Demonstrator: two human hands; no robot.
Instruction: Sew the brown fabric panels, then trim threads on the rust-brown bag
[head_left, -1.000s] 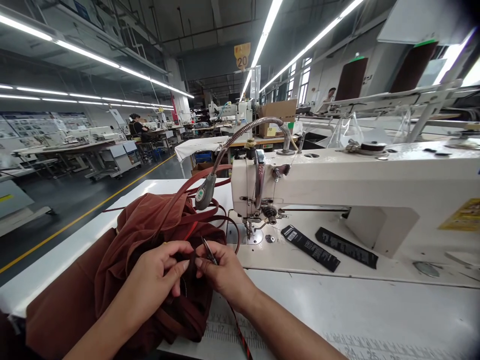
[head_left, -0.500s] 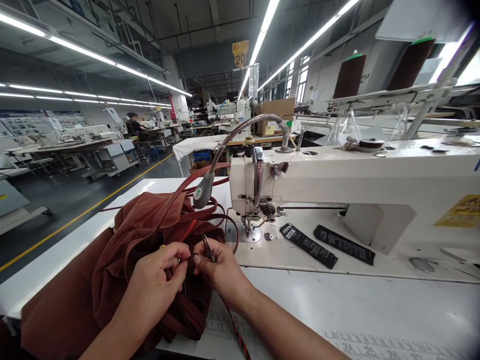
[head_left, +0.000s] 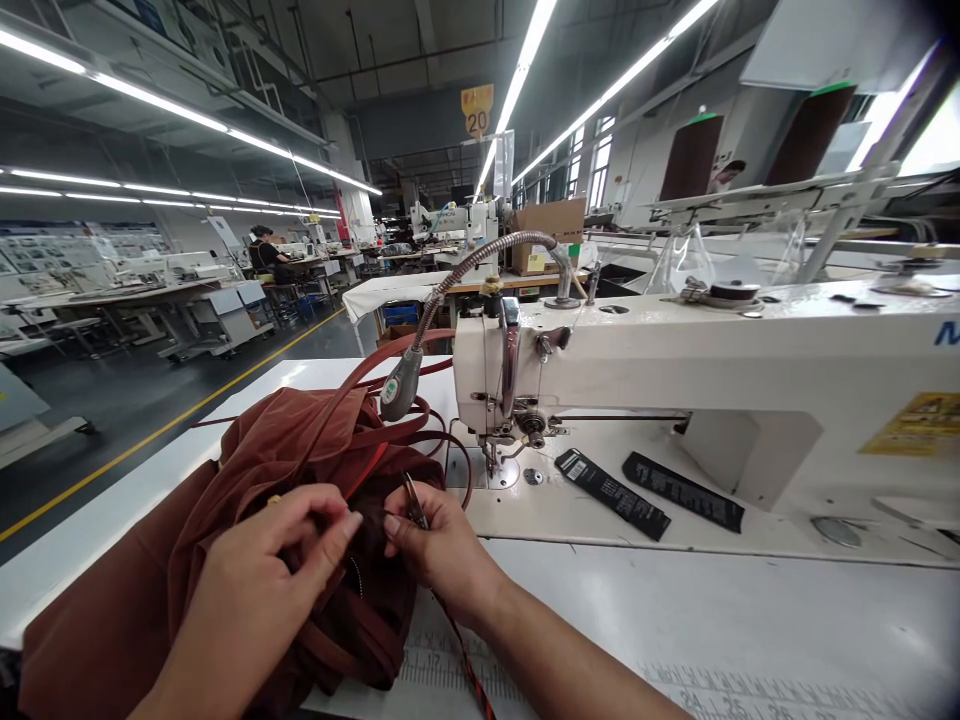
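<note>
A: What are we looking at on the counter? We see a rusty brown bundle of cloth, all soft folds and loops, with thin straps and a bright red strip near the middle.

B: Yep, it's lying left of the sewing machine's needle. Our right hand grips dark metal snips over its dark inner folds. Our left hand has thumb and forefinger nearly together; we can't tell if there's thread in there.

A: What can't we make out?

B: Our left arm covers plenty of cloth, and its near end runs off the bottom. The snips' handles are buried in our palm. A black-and-red cord hangs below that hand, cut off by the frame.

A: Direction?

B: The bundle's long axis slants from near left to far right, towards the needle. The snips' tips point away from us, slightly left.
</note>
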